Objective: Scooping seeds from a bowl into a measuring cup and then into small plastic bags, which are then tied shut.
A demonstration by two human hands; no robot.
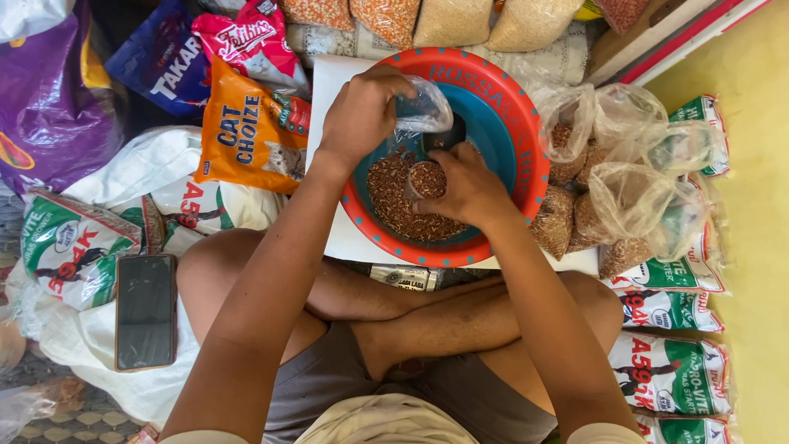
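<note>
— Reddish-brown grain (394, 201) fills the near-left floor of the red-rimmed blue basin (526, 156). Position of the hands?

— Both are over the basin, close together but not touching. The right hand (468, 191) is closed around a small scoop (427, 178) heaped with grain, just above the pile. The left hand (362, 111) pinches a clear plastic bag (423, 107) at its mouth.

— Relation between them?

— The bag hangs just beyond the scoop, towards the basin's far rim and slightly left. The right hand is nearer the grain. Filled bags (575, 214) lie beside the basin's right rim.
</note>
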